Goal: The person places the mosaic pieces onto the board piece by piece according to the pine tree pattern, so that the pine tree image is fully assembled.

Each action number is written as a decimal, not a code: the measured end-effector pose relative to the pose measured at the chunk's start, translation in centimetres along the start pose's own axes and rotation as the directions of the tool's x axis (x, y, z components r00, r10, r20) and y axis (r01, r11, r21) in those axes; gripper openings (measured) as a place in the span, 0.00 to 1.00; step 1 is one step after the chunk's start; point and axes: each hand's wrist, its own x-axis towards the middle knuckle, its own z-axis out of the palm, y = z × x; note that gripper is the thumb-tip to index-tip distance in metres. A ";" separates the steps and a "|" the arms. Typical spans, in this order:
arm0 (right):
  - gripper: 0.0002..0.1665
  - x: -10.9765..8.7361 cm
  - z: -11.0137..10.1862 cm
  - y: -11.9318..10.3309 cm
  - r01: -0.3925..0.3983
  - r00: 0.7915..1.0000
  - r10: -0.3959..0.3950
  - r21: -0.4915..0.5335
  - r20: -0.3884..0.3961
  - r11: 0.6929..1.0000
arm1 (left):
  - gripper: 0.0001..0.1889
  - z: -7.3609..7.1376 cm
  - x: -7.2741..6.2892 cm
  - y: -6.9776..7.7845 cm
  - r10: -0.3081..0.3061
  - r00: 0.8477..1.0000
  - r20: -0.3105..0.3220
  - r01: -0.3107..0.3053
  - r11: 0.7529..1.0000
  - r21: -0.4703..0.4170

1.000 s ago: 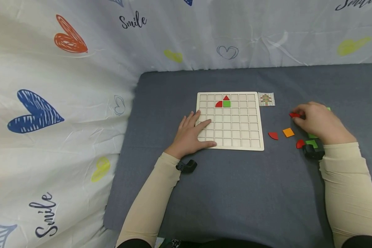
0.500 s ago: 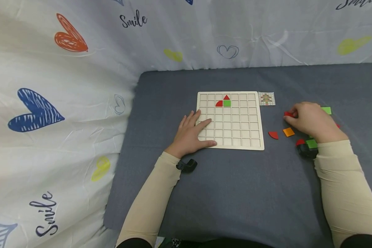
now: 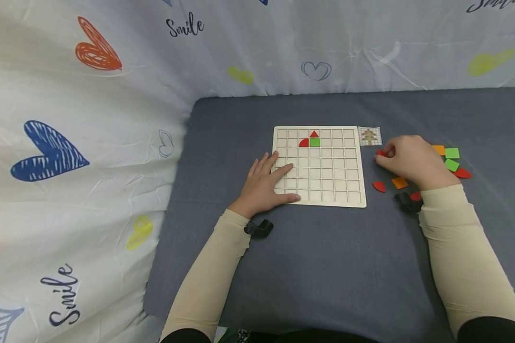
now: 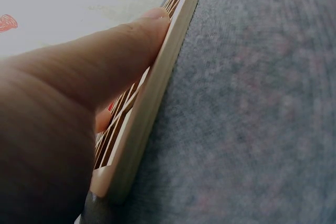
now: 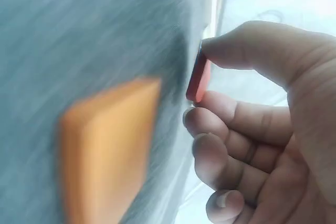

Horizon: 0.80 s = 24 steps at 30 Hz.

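A pale wooden grid board [image 3: 328,169] lies on the dark cloth, bearing a red triangle [image 3: 314,135], a green square [image 3: 314,142] and a red quarter-circle [image 3: 303,143] near its top. My left hand [image 3: 263,183] rests spread on the board's lower left corner. In the left wrist view, the thumb [image 4: 123,51] lies along the board's edge. Right of the board, my right hand [image 3: 416,159] pinches a red tile [image 5: 199,77] between thumb and finger. Most of that tile's outline is hidden by the fingers.
A small pattern card [image 3: 370,136] with a tree picture touches the board's upper right. Loose tiles lie around the right hand: a red quarter-circle [image 3: 379,186], an orange square [image 3: 399,183], green squares [image 3: 452,153] and a red piece [image 3: 462,173].
My right hand has moved left toward the board with the red tile, uncovering orange, green and red tiles behind it. The left hand has stayed in place.
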 end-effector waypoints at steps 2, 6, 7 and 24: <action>0.18 0.4 -0.1 -0.7 -0.003 1.000 0.003 0.006 -0.011 1.000 | 0.49 0.0 0.0 0.0 0.000 1.000 -0.002 0.000 1.000 0.002; 0.20 1.1 -0.1 -2.0 -0.007 1.000 0.007 0.020 -0.012 1.000 | 0.49 0.0 0.0 0.0 0.000 1.000 -0.001 0.000 1.000 0.004; 0.20 1.4 -0.1 -2.3 -0.002 1.000 0.002 0.019 -0.011 1.000 | 0.49 0.0 0.0 0.0 0.001 1.000 0.000 -0.001 1.000 0.003; 0.17 4.7 0.9 -6.7 0.086 0.996 -0.086 0.030 -0.013 0.996 | 0.49 0.0 0.0 -0.2 0.018 1.000 -0.001 -0.018 1.000 -0.013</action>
